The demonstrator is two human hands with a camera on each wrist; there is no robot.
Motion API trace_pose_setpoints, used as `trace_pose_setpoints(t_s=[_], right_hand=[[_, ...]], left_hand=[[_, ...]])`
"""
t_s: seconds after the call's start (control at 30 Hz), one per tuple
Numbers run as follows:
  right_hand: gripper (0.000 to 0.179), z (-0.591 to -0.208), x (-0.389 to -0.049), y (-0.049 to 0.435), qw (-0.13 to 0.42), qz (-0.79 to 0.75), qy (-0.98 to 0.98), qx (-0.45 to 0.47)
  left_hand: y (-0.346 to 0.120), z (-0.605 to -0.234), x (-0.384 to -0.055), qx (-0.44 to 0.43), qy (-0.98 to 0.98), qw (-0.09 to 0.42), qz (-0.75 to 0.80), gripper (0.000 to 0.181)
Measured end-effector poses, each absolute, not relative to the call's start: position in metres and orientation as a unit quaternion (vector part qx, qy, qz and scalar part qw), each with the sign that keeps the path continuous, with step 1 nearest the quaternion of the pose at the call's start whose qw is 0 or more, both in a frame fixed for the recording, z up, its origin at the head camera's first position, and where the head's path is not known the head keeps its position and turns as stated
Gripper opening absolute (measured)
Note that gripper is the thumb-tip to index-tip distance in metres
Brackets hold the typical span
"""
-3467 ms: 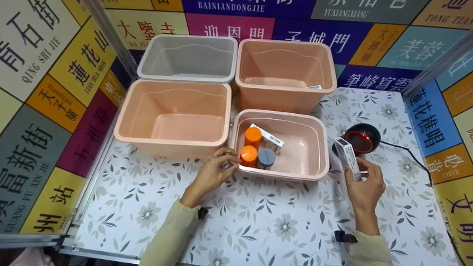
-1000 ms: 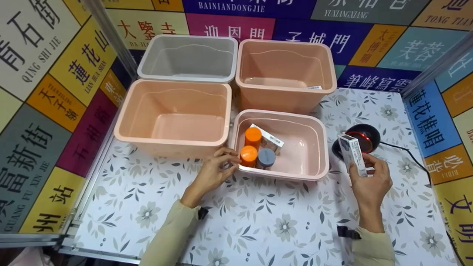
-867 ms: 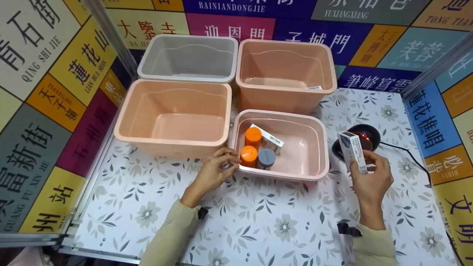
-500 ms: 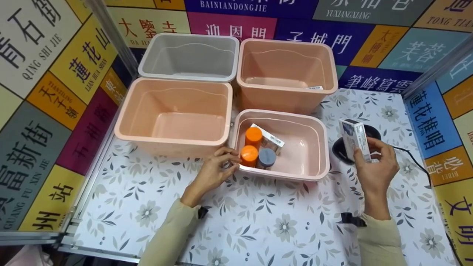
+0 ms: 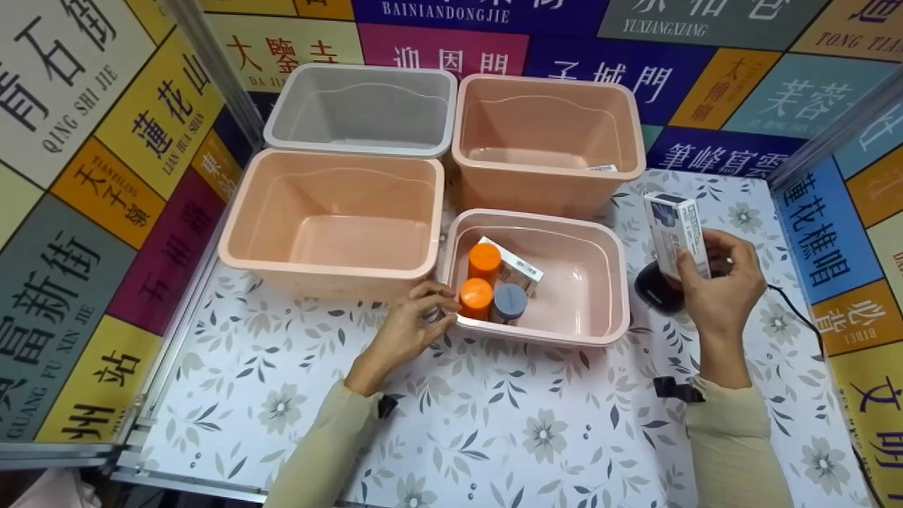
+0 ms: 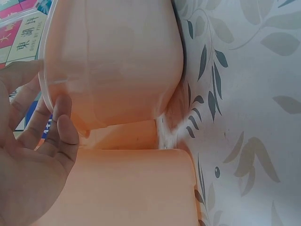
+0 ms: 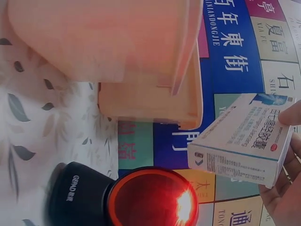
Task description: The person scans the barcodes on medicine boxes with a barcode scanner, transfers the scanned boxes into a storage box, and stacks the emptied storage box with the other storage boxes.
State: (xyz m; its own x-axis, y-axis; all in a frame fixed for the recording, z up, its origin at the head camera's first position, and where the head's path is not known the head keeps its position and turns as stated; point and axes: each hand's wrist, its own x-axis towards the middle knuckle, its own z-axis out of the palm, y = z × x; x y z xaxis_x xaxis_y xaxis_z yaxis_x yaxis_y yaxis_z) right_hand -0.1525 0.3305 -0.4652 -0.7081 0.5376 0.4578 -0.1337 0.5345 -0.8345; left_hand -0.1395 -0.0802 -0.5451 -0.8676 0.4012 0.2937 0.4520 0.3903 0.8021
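Note:
My right hand (image 5: 726,282) grips a white medicine box (image 5: 676,236) between thumb and fingers, raised above the black desktop barcode scanner (image 5: 657,289). In the right wrist view, the medicine box (image 7: 247,134) is tilted, its printed front showing, and the scanner (image 7: 77,197) glows red below it. At the left front corner of a shallow pale pink bin (image 5: 578,331), my left hand (image 5: 409,328) pinches the rim. In that bin stand two orange-capped bottles (image 5: 484,261) and a grey-capped bottle (image 5: 509,302), beside another white box (image 5: 520,264).
A deeper peach bin (image 5: 328,268) stands to the left, and a grey bin (image 5: 360,149) behind it. Another peach bin (image 5: 543,187) at the back right has a small white item (image 5: 603,168) inside. The scanner's cable (image 5: 797,307) runs right. Printed panels surround the floral table.
My right hand has lifted the medicine box up and away from me, from beside the scanner to above it. The left hand and the bins stay in place.

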Motion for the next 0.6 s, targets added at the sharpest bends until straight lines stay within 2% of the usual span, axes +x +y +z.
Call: trace_pose_setpoints(t_s=[0.23,0.6], right_hand=[[0.034,-0.456,-0.171,0.329,0.349,0.47,-0.803,-0.111],[0.033,-0.444,-0.2,0.33,0.361,0.467,-0.802,-0.083]], left_hand=[[-0.08,-0.545,-0.14,-0.26,-0.832,0.034,-0.489,0.013],[-0.08,-0.547,-0.14,-0.253,-0.833,0.029,-0.491,0.013]])
